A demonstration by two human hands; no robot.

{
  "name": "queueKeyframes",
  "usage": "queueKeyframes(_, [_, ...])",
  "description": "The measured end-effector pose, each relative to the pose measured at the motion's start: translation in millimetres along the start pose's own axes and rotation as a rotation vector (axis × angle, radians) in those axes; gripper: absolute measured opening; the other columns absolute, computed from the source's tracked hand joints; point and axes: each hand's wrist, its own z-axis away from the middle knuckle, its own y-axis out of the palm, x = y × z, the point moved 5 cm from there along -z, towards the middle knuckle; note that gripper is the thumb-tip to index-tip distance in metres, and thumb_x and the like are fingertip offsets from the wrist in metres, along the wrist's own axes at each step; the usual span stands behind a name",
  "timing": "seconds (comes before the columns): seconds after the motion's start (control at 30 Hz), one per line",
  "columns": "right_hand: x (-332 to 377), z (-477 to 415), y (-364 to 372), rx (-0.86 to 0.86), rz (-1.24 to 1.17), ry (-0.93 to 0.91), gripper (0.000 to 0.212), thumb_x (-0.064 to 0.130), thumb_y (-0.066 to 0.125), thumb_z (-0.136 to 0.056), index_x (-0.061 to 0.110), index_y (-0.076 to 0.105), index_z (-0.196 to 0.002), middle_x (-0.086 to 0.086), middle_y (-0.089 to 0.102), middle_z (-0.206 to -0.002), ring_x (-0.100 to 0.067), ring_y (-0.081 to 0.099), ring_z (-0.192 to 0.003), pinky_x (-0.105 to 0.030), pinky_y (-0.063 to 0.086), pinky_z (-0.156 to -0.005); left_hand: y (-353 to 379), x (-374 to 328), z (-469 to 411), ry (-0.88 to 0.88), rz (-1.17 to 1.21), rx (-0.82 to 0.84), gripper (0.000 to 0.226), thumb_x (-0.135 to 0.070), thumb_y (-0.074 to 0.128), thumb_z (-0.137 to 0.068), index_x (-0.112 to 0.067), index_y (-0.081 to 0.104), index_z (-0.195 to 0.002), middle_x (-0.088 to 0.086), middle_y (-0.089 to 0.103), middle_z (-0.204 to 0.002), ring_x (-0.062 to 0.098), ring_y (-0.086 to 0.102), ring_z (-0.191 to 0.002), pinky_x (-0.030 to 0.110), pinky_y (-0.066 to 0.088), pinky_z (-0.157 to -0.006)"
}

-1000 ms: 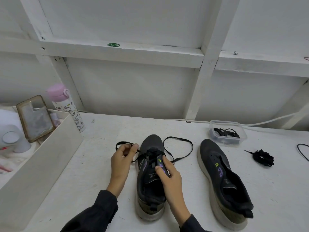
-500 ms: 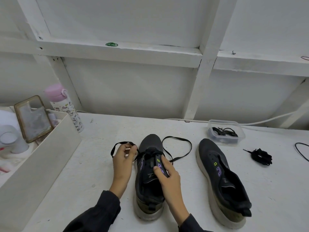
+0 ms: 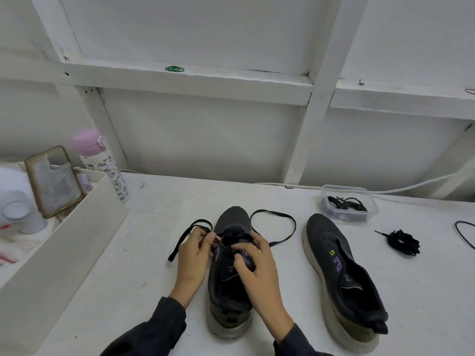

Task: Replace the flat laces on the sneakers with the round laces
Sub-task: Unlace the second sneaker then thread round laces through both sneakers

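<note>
"What was the left hand (image 3: 194,250) doing?"

"Its fingers were curled, pinching the flat lace (image 3: 275,214) at the left side of the near sneaker (image 3: 235,217)."

"And the right hand (image 3: 259,268)?"

"Curled too, with thumb and fingers gripping that sneaker's upper by the eyelets. The lace was threaded only near the toe, and its ends looped out on both sides onto the white surface (image 3: 144,240)."

"The other sneaker (image 3: 339,273)?"

"It stood just to the right, toe pointing away. Beyond it a clear tub (image 3: 372,206) held black laces, and a bundle of black lace (image 3: 402,241) lay apart on the surface."
</note>
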Motion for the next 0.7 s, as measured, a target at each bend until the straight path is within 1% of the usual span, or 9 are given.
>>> queueKeyframes(0.07, [3, -6, 0, 0.044, 0.134, -0.009, 0.022, 0.036, 0.056, -0.087, 0.042, 0.066, -0.106, 0.017, 0.033, -0.148, -0.002, 0.032, -0.137, -0.025, 0.04, -0.101, 2, 0, 1, -0.003, 0.003, 0.002, 0.014, -0.015, 0.056, -0.097, -0.007, 0.061, -0.085, -0.005, 0.071, -0.076, 0.003, 0.063, -0.064, 0.017, 0.049, -0.061])
queueKeyframes(0.13, [9, -15, 0, 0.092, 0.283, -0.033, 0.026, 0.034, 0.059, -0.088, 0.035, 0.068, -0.113, 0.013, 0.033, -0.151, -0.007, 0.028, -0.14, -0.03, 0.04, -0.105, 2, 0, 2, -0.008, 0.028, 0.001, 0.014, -0.015, 0.056, -0.096, -0.007, 0.061, -0.086, -0.006, 0.071, -0.076, 0.001, 0.062, -0.063, 0.015, 0.049, -0.061])
queueKeyframes(0.2, [17, -25, 1, 0.14, 0.396, -0.049, 0.03, 0.035, 0.06, -0.088, 0.031, 0.069, -0.116, 0.009, 0.035, -0.152, -0.012, 0.029, -0.139, -0.034, 0.038, -0.107, 2, 1, 4, -0.008, 0.048, 0.003, 0.012, -0.015, 0.057, -0.096, -0.008, 0.062, -0.088, -0.005, 0.071, -0.078, 0.001, 0.063, -0.065, 0.015, 0.049, -0.063])
queueKeyframes(0.23, [20, -30, 2, 0.155, 0.424, -0.05, 0.028, 0.034, 0.061, -0.088, 0.03, 0.07, -0.114, 0.008, 0.036, -0.151, -0.013, 0.031, -0.138, -0.034, 0.037, -0.107, 2, 1, 5, -0.011, 0.055, 0.008, 0.012, -0.016, 0.057, -0.096, -0.008, 0.063, -0.089, -0.005, 0.072, -0.08, 0.001, 0.064, -0.068, 0.015, 0.049, -0.064])
queueKeyframes(0.33, [25, -41, 5, 0.169, 0.479, -0.057, 0.019, 0.03, 0.061, -0.089, 0.028, 0.073, -0.103, 0.008, 0.04, -0.149, -0.016, 0.036, -0.133, -0.034, 0.036, -0.104, 2, 2, 7, -0.021, 0.093, 0.027, 0.01, -0.018, 0.056, -0.096, -0.011, 0.063, -0.092, -0.002, 0.072, -0.085, 0.001, 0.066, -0.074, 0.014, 0.05, -0.067])
queueKeyframes(0.4, [25, -44, 7, 0.176, 0.52, -0.062, 0.017, 0.028, 0.059, -0.091, 0.025, 0.071, -0.102, 0.008, 0.04, -0.149, -0.018, 0.036, -0.132, -0.035, 0.035, -0.103, 2, 1, 8, -0.032, 0.141, 0.064, 0.006, -0.016, 0.058, -0.095, -0.014, 0.064, -0.096, 0.001, 0.072, -0.089, 0.004, 0.068, -0.081, 0.016, 0.052, -0.072])
queueKeyframes(0.5, [24, -45, 9, 0.19, 0.551, -0.059, 0.016, 0.023, 0.055, -0.093, 0.02, 0.068, -0.101, 0.008, 0.039, -0.148, -0.019, 0.036, -0.131, -0.035, 0.034, -0.103, 4, 0, 10, -0.049, 0.203, 0.149, 0.012, -0.011, 0.062, -0.092, -0.014, 0.069, -0.101, 0.0, 0.074, -0.093, 0.008, 0.069, -0.089, 0.021, 0.055, -0.079])
queueKeyframes(0.6, [24, -47, 10, 0.197, 0.564, -0.048, 0.014, 0.018, 0.054, -0.092, 0.017, 0.067, -0.097, 0.007, 0.04, -0.146, -0.02, 0.037, -0.128, -0.036, 0.032, -0.101, 2, -1, 9, -0.057, 0.202, 0.141, 0.011, -0.01, 0.064, -0.091, -0.012, 0.073, -0.097, -0.002, 0.075, -0.09, 0.006, 0.069, -0.086, 0.017, 0.053, -0.076])
queueKeyframes(0.7, [25, -46, 12, 0.184, 0.58, -0.054, 0.015, 0.016, 0.053, -0.092, 0.018, 0.067, -0.097, 0.006, 0.039, -0.146, -0.021, 0.036, -0.128, -0.037, 0.031, -0.102, 2, 1, 8, -0.064, 0.173, 0.087, 0.009, -0.011, 0.065, -0.091, -0.017, 0.072, -0.091, -0.007, 0.075, -0.084, 0.002, 0.068, -0.079, 0.014, 0.052, -0.072])
